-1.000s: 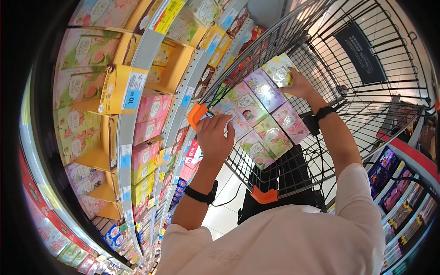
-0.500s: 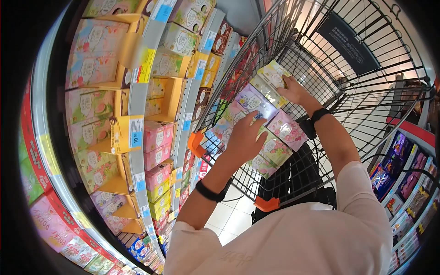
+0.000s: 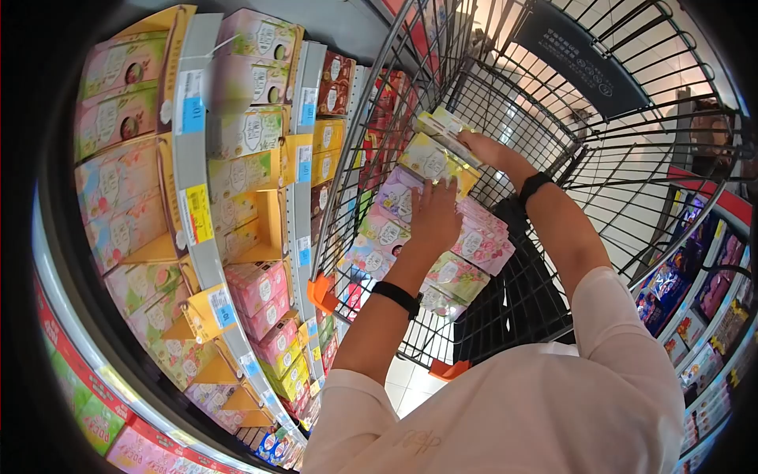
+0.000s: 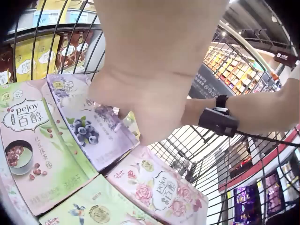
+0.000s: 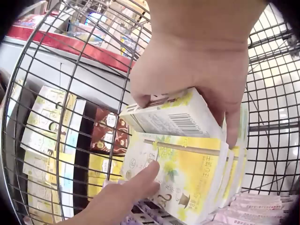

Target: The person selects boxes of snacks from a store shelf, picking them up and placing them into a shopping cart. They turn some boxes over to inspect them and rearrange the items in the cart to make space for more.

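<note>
My right hand [image 3: 485,150] grips a white-and-yellow Pejoy box [image 5: 176,119] at the far end of the boxes in the shopping cart. That box is tilted, its barcode side showing, above a yellow Pejoy box [image 3: 433,160]. My left hand [image 3: 437,215] reaches over the group, its fingertips at the near edge of the yellow box and over a purple blueberry box [image 4: 96,124]. Around it lie a pink rose box [image 4: 161,185] and a green-and-pink Pejoy box [image 4: 33,140]. The left palm and fingertips are hidden in the left wrist view.
The wire shopping cart [image 3: 314,261] surrounds the boxes, with orange corner pieces [image 3: 450,370] at its near rim. Shelves [image 3: 197,134] of similar boxes line the left side, close to the cart. Another shelf with purple packages [image 3: 675,257] stands at right.
My left hand has moved from the cart's left rim onto the boxes. The right hand has shifted farther away with the white-and-yellow Pejoy box, now tilted. The head view has turned.
</note>
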Demonstrator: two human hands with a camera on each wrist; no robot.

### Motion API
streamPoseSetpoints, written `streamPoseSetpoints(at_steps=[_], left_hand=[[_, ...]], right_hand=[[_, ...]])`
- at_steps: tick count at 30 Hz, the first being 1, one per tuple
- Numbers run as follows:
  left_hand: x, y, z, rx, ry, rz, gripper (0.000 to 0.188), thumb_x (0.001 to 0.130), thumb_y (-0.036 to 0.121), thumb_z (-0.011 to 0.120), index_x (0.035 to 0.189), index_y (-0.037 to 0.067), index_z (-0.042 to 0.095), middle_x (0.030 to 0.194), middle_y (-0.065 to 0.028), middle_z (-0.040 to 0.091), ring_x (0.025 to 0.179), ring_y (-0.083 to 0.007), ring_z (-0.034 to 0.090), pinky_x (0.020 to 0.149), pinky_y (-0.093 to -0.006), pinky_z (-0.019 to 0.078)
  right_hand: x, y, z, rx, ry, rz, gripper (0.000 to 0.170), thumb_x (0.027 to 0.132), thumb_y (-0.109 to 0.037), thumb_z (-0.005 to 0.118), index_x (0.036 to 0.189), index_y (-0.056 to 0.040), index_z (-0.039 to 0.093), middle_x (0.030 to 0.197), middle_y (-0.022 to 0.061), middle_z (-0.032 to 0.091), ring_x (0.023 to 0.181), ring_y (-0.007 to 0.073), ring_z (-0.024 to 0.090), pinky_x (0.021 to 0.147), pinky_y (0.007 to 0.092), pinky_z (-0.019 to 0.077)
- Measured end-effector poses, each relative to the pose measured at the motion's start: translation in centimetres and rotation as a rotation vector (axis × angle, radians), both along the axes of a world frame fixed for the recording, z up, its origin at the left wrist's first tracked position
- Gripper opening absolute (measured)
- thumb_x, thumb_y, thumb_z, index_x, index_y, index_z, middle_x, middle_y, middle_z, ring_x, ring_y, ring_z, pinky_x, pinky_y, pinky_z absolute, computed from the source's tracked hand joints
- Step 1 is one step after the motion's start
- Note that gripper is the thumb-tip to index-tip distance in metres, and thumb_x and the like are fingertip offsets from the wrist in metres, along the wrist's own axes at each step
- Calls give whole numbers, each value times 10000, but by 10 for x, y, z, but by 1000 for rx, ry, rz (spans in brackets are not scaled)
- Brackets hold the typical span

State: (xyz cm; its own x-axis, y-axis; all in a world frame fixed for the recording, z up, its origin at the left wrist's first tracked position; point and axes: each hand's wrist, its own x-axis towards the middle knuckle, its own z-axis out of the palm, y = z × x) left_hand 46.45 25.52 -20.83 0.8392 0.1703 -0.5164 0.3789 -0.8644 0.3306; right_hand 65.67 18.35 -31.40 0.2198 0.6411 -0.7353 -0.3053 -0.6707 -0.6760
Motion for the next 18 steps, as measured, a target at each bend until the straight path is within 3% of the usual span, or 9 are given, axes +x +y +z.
streamPoseSetpoints(at_steps=[2, 3, 5, 9, 11, 15, 18], left_hand=[[-2, 1, -5, 131, -59, -61, 696, 831, 276, 631, 1437, 77, 353, 1419, -167, 395, 1365, -344, 292, 1127, -584, 138], [-1, 1, -7, 124, -51, -58, 696, 831, 276, 631, 1437, 77, 353, 1419, -167, 395, 1365, -344, 292, 1127, -584, 138], [7, -1, -6, 115, -23, -46, 690, 812, 270, 642, 1423, 82, 381, 1387, -149, 417, 1326, -333, 335, 1112, -602, 149], [15, -5, -8, 120, -30, -9, 660, 808, 271, 644, 1397, 75, 418, 1404, -145, 398, 1326, -342, 337, 1112, -590, 164], [21, -2, -14, 129, -199, -53, 617, 808, 254, 642, 1375, 102, 454, 1435, -147, 366, 1339, -355, 321, 1114, -577, 178], [19, -1, -30, 229, -178, -92, 621, 807, 230, 644, 1387, 143, 441, 1459, -153, 340, 1357, -363, 300, 1116, -565, 188], [24, 1, -31, 197, -162, -52, 644, 808, 212, 643, 1408, 178, 413, 1479, -156, 319, 1372, -365, 282, 1120, -558, 187]], right_hand=[[4, 2, 20, -5, 229, -66, 602, 958, -460, 384, 1324, 5, 491, 1206, 118, 599, 1080, 206, 548, 975, 287, 395], [1, 2, 12, -12, 236, -64, 602, 958, -460, 384, 1324, 5, 491, 1206, 118, 599, 1080, 206, 548, 975, 287, 395], [-3, 4, 1, 75, 27, 17, 670, 953, -538, 423, 1376, -18, 452, 1293, 124, 556, 1181, 214, 504, 1031, 291, 361], [-9, -5, 36, 134, 38, 47, 711, 942, -565, 455, 1410, -31, 415, 1362, 130, 503, 1230, 237, 469, 1056, 326, 340], [-6, -6, 19, 80, 37, 108, 700, 945, -549, 466, 1420, -39, 402, 1368, 122, 499, 1236, 234, 461, 1052, 325, 341], [-2, -18, -1, 184, 154, -30, 688, 942, -510, 510, 1434, -46, 384, 1364, 110, 492, 1252, 201, 437, 1043, 296, 334], [-1, -21, -16, 112, 257, -568, 636, 910, -472, 586, 1379, -58, 471, 1216, 101, 594, 1086, 178, 543, 940, 292, 416]])
